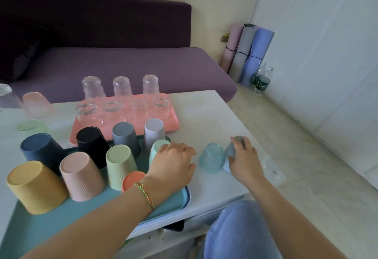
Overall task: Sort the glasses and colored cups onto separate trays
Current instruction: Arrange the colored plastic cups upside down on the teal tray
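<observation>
White tabletop (204,115) is filling the lower view, with a knee in blue jeans (235,230) showing below its near edge. Nearest, a teal tray (61,226) is carrying eight upturned colored cups (81,177): yellow, pink, light green, orange, black, dark grey, pale grey and mint. A navy cup (41,150) is standing at the tray's far left corner; whether it is on the tray cannot be told.

The left hand (173,162), a braided bracelet (145,195) on its wrist, is lying over the mint cup (156,150) with fingers bent down, its grip hidden. The wrist is covering part of the orange cup (133,180).

Right of the tray, on the bare tabletop, the right hand (245,162) is curling its fingers round a tilted grey-blue cup (233,148), just beside an upturned pale blue cup (210,157). A flat clear item (274,170) near the right edge is too blurred to name.

Behind the teal tray, a salmon tray (173,125) is holding seven glasses (120,89): four in front, three taller upturned ones behind. To the left, a frosted pink cup (36,103) and a frosted green cup (32,126) are sitting off the trays, and a clear glass (6,95) is being cut off by the frame.

Beyond, a purple sofa (122,64), three rolled mats (247,54) and two bottles (260,80) are standing by the walls.
</observation>
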